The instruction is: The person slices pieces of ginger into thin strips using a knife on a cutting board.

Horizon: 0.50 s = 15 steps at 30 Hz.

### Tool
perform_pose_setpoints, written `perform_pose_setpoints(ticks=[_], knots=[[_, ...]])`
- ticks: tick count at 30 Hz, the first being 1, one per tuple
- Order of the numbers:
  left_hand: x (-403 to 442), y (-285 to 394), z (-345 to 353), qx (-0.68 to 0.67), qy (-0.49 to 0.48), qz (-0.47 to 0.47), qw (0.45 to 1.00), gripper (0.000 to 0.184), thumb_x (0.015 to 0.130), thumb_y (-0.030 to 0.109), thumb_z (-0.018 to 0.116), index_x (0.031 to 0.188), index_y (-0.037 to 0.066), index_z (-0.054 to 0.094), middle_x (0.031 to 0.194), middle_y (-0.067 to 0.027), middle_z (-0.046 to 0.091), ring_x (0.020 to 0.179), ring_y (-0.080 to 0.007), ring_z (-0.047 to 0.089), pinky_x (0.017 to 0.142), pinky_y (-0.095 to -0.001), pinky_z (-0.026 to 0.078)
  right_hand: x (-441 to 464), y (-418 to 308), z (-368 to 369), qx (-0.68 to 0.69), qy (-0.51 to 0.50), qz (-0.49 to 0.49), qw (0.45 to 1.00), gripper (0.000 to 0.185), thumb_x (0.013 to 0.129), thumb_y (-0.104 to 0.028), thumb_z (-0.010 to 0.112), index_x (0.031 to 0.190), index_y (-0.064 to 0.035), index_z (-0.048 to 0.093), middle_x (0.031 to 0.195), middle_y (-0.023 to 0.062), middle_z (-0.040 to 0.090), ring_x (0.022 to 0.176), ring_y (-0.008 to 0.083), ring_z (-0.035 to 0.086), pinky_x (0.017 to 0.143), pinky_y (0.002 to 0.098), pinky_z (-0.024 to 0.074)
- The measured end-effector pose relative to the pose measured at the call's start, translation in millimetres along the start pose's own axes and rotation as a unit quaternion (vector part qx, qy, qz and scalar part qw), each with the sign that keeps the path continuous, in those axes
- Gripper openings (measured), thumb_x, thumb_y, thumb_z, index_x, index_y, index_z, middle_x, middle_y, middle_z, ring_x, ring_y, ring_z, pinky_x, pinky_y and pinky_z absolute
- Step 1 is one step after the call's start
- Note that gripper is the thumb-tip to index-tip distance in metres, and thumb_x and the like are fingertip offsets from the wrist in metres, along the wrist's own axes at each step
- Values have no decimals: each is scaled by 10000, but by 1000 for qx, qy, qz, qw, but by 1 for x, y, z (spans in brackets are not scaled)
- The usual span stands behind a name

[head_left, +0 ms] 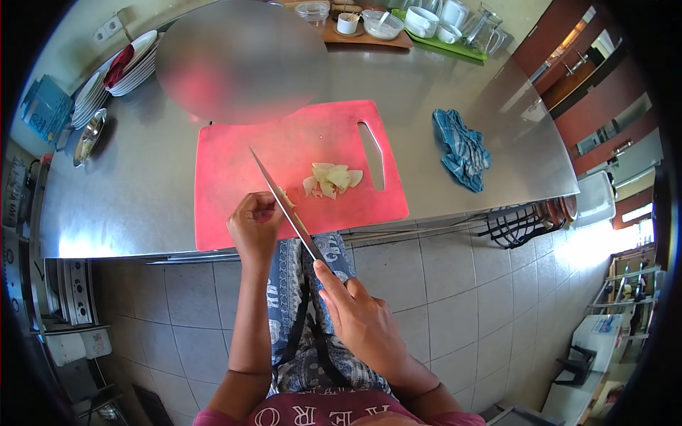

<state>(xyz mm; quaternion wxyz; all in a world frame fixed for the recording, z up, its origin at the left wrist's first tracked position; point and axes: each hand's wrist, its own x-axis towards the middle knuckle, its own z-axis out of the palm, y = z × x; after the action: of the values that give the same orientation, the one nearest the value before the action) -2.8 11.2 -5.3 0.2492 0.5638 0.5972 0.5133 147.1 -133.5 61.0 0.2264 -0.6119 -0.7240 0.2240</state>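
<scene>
A pink cutting board (pixel 234 156) lies at the front edge of the steel counter. My right hand (pixel 364 312) is wrapped round the handle of a long kitchen knife (pixel 273 186), its blade pointing up and left across the board. Just left of the blade, my left hand (pixel 254 219) rests on the board with its fingers curled in; whatever they hold is hidden. Thin pale bits (pixel 289 200) lie along the blade near those fingertips. Right of the knife sits a small pile of pale yellow-white slices (pixel 332 179), whose kind I cannot make out for sure.
A crumpled blue cloth (pixel 462 149) lies on the steel counter (pixel 419 78) at right. Stacked plates (pixel 135 67) and an oval metal dish (pixel 90 138) stand at left. White cups (pixel 421 23) and a glass jug (pixel 486 32) are at the back. A blurred patch hides the back left.
</scene>
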Motion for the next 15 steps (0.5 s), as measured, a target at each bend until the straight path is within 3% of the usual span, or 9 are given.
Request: perform_pose_setpoints(ticks=[7,15], knots=[[3,-8,2,-40,-10,-11,999,66,774,18,724,815,-24,694,783,-63,699,676,-102,660,644,-232,531,11,19,-5,101,50,-23,993,474,955,-206,562,1408,-166,428,714,139,563,510,332,593,457,416,505],[3,-5,3,-43,-16,-5,999,76,772,26,730,805,-27,688,780,-70,696,655,-102,650,622,-230,528,19,13,-7,88,38,-13,995,438,962,-205,551,1384,-156,447,727,151,582,548,347,608,482,426,514]])
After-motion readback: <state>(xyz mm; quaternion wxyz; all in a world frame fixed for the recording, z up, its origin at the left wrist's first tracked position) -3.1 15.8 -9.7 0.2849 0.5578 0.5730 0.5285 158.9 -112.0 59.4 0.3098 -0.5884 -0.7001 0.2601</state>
